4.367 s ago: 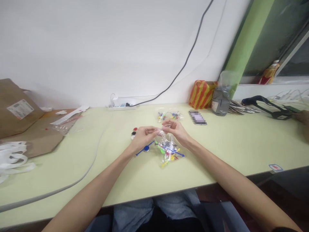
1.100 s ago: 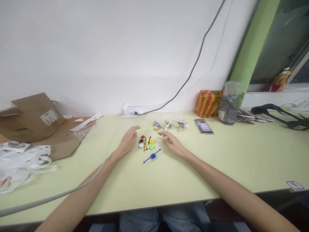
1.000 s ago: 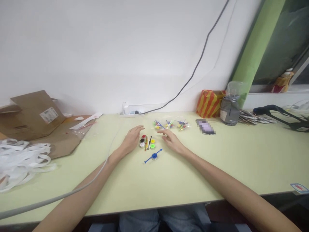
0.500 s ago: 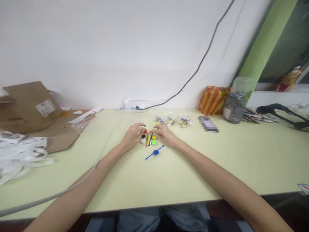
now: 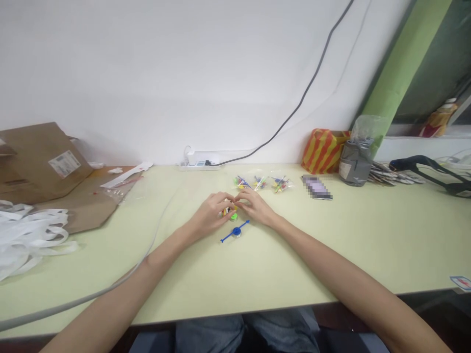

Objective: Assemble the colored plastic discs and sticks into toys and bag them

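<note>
My left hand (image 5: 215, 213) is curled over a cluster of small coloured plastic pieces, its thumb and fingertips close together. My right hand (image 5: 253, 207) meets it from the other side, fingertips pinched by the left fingers. Whatever lies between the fingertips is too small and covered to make out. Just below them a bright green disc piece (image 5: 234, 216) shows on the table; the pieces behind it are mostly hidden. Nearer to me lies a blue arrow spinner (image 5: 236, 231) on a clear round base, touched by neither hand.
Behind the hands lie several clear bags of coloured parts (image 5: 259, 183) and a phone (image 5: 317, 187). A power strip (image 5: 198, 165) stands against the wall. Cardboard (image 5: 69, 196) and white straps (image 5: 33, 240) are left; a grey cable (image 5: 110, 287) crosses my left forearm. A striped bag (image 5: 320, 151) stands right.
My left hand has moved right over the pieces, covering the red, black and white ones. Both hands' fingertips have come together. The blue spinner stays where it was.
</note>
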A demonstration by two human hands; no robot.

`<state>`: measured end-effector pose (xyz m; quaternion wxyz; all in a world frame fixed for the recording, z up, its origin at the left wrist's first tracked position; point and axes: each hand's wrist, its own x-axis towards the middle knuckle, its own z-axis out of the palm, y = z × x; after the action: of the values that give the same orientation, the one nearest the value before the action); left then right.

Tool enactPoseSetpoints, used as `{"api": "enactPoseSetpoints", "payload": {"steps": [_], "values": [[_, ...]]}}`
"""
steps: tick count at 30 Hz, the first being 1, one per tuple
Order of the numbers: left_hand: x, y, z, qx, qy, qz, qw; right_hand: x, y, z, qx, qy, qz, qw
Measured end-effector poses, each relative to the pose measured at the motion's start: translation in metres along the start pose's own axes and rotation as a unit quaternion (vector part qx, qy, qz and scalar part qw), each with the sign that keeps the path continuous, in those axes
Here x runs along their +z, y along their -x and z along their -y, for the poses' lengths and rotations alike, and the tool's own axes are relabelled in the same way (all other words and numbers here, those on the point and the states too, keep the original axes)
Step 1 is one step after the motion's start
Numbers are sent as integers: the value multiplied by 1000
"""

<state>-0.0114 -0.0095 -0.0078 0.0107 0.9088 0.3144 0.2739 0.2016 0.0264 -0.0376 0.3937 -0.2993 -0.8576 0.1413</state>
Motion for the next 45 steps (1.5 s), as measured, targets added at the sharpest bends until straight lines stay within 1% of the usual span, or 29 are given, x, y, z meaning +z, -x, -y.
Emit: {"api": "enactPoseSetpoints", "payload": {"steps": [3, 8, 11, 14, 18, 19, 21, 25, 28, 31, 34, 36, 38, 41, 45], "values": [[3, -1, 2, -5, -9, -1, 1000, 1, 0, -2, -3, 10, 9, 1000], [3, 4, 21, -39, -29, 0, 999, -1, 0, -2, -23, 20, 40, 999], [2, 5, 24, -52, -30, -13, 998, 0, 0, -3, -28, 16, 43, 999], [3, 4, 21, -57, -35, -26, 997, 1, -1, -5, 8, -2, 4, 1000], [5, 2, 16, -56, -35, -40, 997, 3, -4, -2, 78, -61, -101, 990], [6, 1, 15, -57, -33, -39, 997, 3, -5, 1, 87, -82, -121, 986], [8, 0, 14, -61, -25, -40, 997, 4, -8, 12, 88, -126, -131, 979], [10, -1, 14, -84, -15, -64, 994, 7, -13, 29, 71, -185, -98, 975], [10, 0, 20, -101, -31, -80, 991, 10, -15, 26, 74, -191, -82, 975], [10, 2, 31, -118, -47, -77, 989, 14, -17, 10, 76, -129, -79, 986], [10, 5, 44, -146, -62, -81, 984, 21, -20, -5, 44, -52, -45, 997], [9, 6, 48, -166, -75, -90, 979, 26, -24, -10, 26, -19, -18, 999], [8, 7, 49, -177, -88, -98, 975, 29, -28, -11, 19, 9, -10, 1000], [4, 7, 47, -180, -104, -102, 973, 32, -32, -9, 13, 25, -15, 999], [2, 7, 42, -174, -112, -89, 974, 33, -32, -8, 6, 7, 7, 1000]]}}
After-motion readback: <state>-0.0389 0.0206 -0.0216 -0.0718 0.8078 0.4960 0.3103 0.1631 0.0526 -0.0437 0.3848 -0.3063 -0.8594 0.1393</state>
